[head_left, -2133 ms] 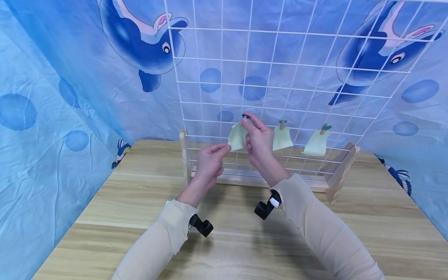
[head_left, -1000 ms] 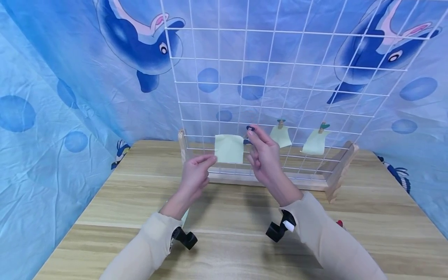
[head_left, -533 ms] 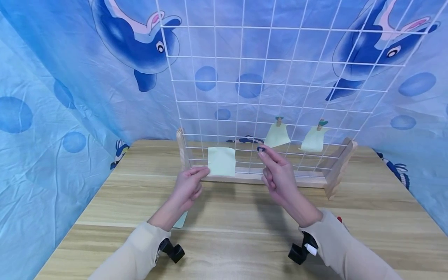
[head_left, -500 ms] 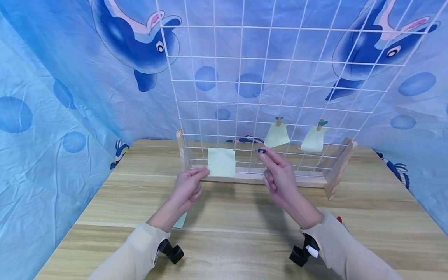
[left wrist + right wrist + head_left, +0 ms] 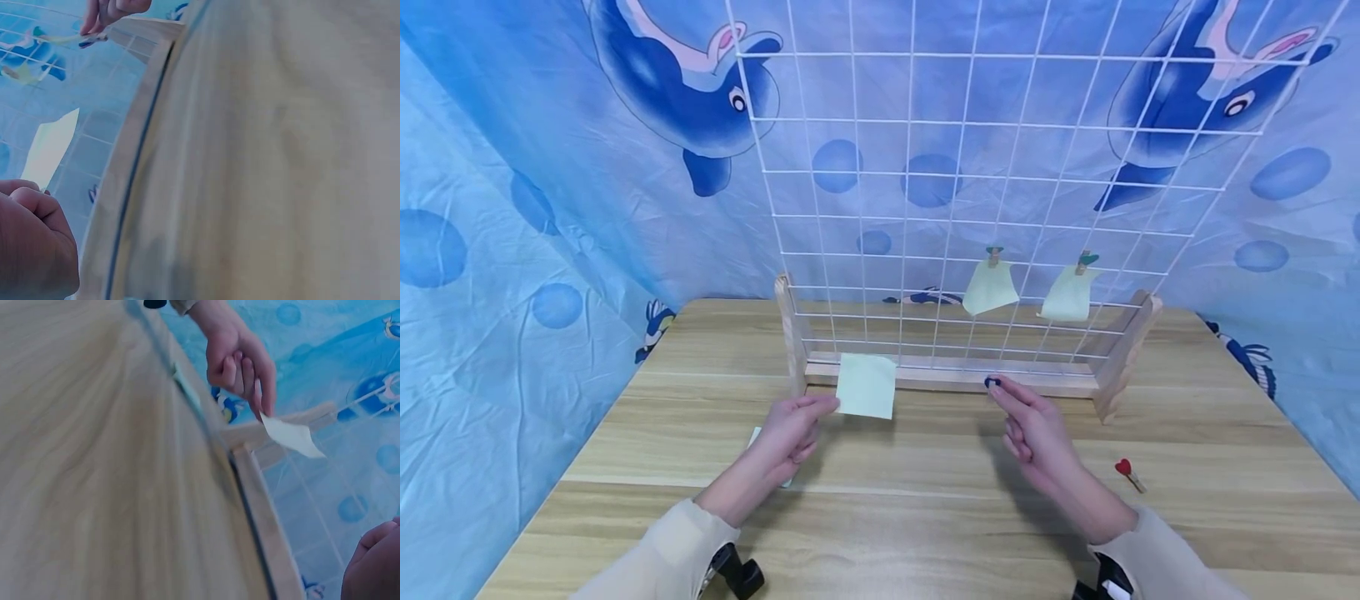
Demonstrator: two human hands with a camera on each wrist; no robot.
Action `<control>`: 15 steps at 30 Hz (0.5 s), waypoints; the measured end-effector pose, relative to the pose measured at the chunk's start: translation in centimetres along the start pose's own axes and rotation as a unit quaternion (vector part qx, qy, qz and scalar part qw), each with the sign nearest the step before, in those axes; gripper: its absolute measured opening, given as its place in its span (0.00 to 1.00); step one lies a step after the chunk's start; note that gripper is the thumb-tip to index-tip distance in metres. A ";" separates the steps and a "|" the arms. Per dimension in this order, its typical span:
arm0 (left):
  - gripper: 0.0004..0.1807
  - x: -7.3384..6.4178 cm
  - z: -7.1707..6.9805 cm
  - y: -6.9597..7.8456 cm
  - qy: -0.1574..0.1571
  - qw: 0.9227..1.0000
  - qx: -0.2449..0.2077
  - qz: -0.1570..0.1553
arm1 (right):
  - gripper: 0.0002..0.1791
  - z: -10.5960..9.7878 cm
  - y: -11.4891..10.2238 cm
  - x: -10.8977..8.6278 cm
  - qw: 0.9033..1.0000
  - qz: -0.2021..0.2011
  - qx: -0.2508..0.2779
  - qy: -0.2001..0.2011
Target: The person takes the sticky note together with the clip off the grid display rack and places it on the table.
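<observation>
My left hand (image 5: 790, 429) pinches a pale green sticky note (image 5: 867, 386) by its lower left corner, in front of the rack's base; the right wrist view shows the same note (image 5: 292, 437) bent slightly. Between thumb and fingertips, my right hand (image 5: 1036, 433) pinches a small clothespin (image 5: 992, 382) with a dark blue top, most of it hidden by the fingers. On the white wire grid (image 5: 933, 177), two more notes hang: one note (image 5: 990, 288) under a green-topped clothespin (image 5: 994, 257), another note (image 5: 1067, 295) under a green-heart clothespin (image 5: 1086, 262).
A red-heart clothespin (image 5: 1129, 473) lies on the wooden table (image 5: 887, 533) right of my right hand. Pale green paper (image 5: 756, 435) lies partly hidden under my left wrist. Wooden feet, such as the right foot (image 5: 1123, 358), hold the grid up before a blue dolphin-print cloth (image 5: 475, 367).
Both hands have drawn down and back from the grid, and apart from each other. The note came along in the left hand, the clothespin in the right. The red-heart clothespin is now uncovered.
</observation>
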State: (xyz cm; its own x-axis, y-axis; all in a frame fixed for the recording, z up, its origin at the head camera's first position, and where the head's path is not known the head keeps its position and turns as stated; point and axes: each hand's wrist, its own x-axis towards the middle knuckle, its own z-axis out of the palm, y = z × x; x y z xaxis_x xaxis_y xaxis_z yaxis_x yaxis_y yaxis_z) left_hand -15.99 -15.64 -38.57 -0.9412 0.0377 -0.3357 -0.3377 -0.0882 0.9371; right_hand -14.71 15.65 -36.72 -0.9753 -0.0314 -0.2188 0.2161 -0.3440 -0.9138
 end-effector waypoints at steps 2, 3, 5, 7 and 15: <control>0.26 -0.2 -0.3 -0.4 0.004 1.000 0.003 -0.009 | 0.28 -1.0 0.3 -0.2 1.000 0.007 -0.018 -0.003; 0.26 -0.3 -0.4 -0.6 0.004 1.000 0.004 -0.011 | 0.29 -1.5 0.4 -0.4 1.000 0.011 -0.025 -0.002; 0.27 -0.5 -0.7 -0.9 0.001 1.000 0.009 -0.014 | 0.31 -2.4 0.8 -0.7 0.999 0.016 -0.042 -0.002; 0.27 -0.8 -0.9 -1.2 -0.001 1.000 0.013 -0.016 | 0.30 -3.2 1.1 -1.0 0.998 0.023 -0.058 0.001; 0.26 -1.5 -1.5 -2.3 0.002 0.999 0.032 -0.027 | 0.10 -6.0 1.9 -2.1 0.998 0.035 -0.059 0.010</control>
State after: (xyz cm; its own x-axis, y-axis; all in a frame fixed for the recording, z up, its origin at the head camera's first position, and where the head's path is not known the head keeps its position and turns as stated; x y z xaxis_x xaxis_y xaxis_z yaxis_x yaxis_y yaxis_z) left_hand -13.79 -16.97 -40.31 -0.9215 0.0365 -0.3868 -0.3877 -0.0221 0.9215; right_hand -12.00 20.67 -40.05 -0.9568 -0.0320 -0.2891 0.2886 -0.2283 -0.9298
